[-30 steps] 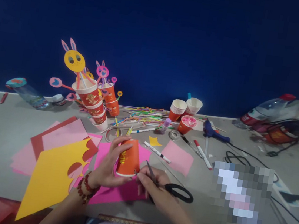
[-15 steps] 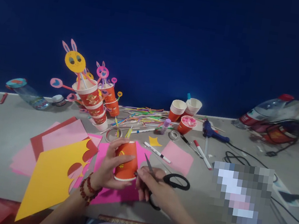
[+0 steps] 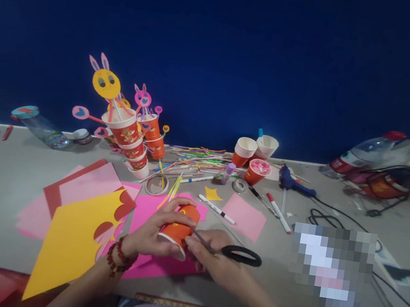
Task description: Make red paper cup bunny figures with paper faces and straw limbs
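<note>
My left hand (image 3: 157,228) is wrapped round an orange paper cup (image 3: 180,229), tilted with its white rim toward me. Black-handled scissors (image 3: 241,255) are gripped in my right hand (image 3: 213,252), their blade reaching the right side of the cup wall. The fingertips of that hand sit close to the cup's rim; whether they press on it is hard to tell. Beneath both hands lies a bright pink sheet (image 3: 142,262). Left of it, a yellow sheet (image 3: 65,235) has rounded cut-outs along its edge.
Decorated cup stacks (image 3: 124,128) with rabbit faces stand at the back left. Coloured sticks (image 3: 200,160), plain cups (image 3: 244,149) and a blue glue gun (image 3: 295,182) with its cord lie behind. Markers (image 3: 216,209) and a pink square (image 3: 245,216) lie just beyond my hands.
The cup has been tipped further, its rim turning toward me. The scissors have swung so their blade now meets the cup's side instead of pointing away up from it.
</note>
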Demonstrator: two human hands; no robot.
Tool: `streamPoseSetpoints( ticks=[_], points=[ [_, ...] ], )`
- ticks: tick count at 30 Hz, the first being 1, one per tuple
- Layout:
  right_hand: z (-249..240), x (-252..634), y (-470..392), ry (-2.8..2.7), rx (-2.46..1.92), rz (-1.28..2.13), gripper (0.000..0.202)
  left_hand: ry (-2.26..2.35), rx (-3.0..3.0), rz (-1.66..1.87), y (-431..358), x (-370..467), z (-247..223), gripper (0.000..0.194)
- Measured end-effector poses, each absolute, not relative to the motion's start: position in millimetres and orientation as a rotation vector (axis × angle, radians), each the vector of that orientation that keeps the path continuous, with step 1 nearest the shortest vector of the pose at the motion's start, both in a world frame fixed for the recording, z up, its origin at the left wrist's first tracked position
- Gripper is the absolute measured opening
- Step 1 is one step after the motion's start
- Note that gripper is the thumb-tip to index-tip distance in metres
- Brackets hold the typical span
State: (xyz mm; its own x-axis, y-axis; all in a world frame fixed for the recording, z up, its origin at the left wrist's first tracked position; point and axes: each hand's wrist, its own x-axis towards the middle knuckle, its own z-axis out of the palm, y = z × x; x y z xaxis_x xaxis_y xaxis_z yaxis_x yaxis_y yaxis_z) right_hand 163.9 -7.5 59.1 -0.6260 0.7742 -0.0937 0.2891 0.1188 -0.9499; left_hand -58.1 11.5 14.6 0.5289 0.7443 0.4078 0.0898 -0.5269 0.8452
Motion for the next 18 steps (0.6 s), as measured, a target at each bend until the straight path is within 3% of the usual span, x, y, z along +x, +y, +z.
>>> streamPoseSetpoints(
  ticks=[10, 14, 18],
  points=[
    [58.9, 165.7, 2.5, -2.313, -0.743, 1.023, 0.049, 0.604, 1.816, 0.854, 17.1, -52.3, 23.3, 0.054],
    [53.6, 166.4, 3.2, -2.018, -0.987, 1.302, 0.053, 0.647, 1.629, 0.83, 16.4, -52.9, 20.5, 0.07],
    [43.4, 160.9, 4.0, -1.535, -1.118, 1.568, 0.055, 0.558, 1.495, 1.031, 13.0, -52.0, 5.8, 0.103]
  ],
)
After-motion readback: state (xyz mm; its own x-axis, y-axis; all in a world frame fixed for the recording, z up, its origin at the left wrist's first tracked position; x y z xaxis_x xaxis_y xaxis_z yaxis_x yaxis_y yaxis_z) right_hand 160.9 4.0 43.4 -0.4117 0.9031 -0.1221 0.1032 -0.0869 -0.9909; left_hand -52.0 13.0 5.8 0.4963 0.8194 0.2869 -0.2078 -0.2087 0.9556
